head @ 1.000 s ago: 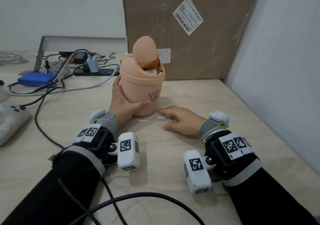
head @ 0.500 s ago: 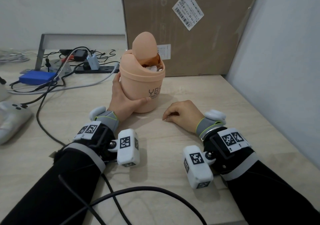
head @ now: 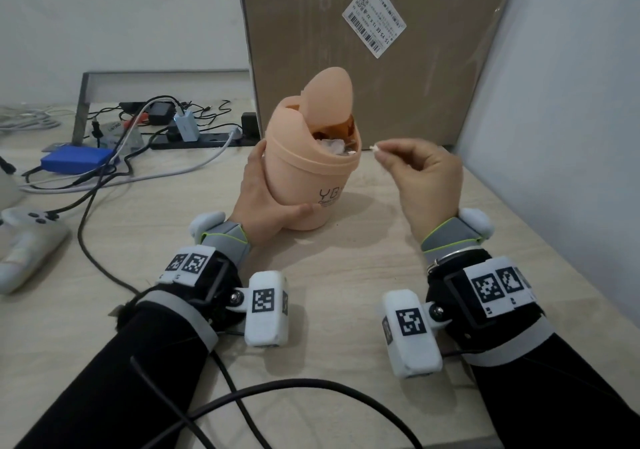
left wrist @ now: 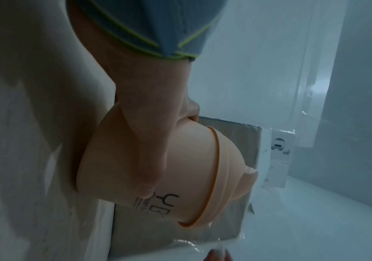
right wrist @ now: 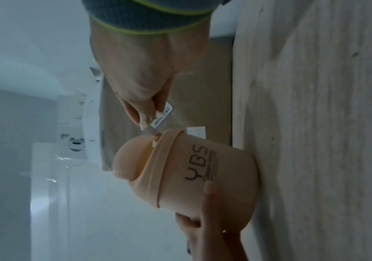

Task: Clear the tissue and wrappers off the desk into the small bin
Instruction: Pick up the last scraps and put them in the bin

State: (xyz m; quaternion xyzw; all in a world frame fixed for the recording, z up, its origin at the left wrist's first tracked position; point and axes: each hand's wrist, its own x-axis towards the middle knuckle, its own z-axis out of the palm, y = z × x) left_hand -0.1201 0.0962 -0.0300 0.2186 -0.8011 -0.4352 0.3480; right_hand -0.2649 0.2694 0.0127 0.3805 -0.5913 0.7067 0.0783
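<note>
Head view: left hand (head: 266, 199) wraps around the peach desk bin (head: 311, 171) on the desk (head: 346, 268). Right hand (head: 424, 175) pinches a small white tissue scrap (head: 375, 147) just beside the rim. Lid (head: 329, 94) tipped open; crumpled tissue (head: 330, 145) and wrappers inside.

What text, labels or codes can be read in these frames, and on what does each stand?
"YBS": side of the bin; smaller lines under it are blurred.
Shipping label on the cardboard box: barcode and print, too small to read.
Square black-and-white codes on the wrist bands: patterns, no words.
</note>
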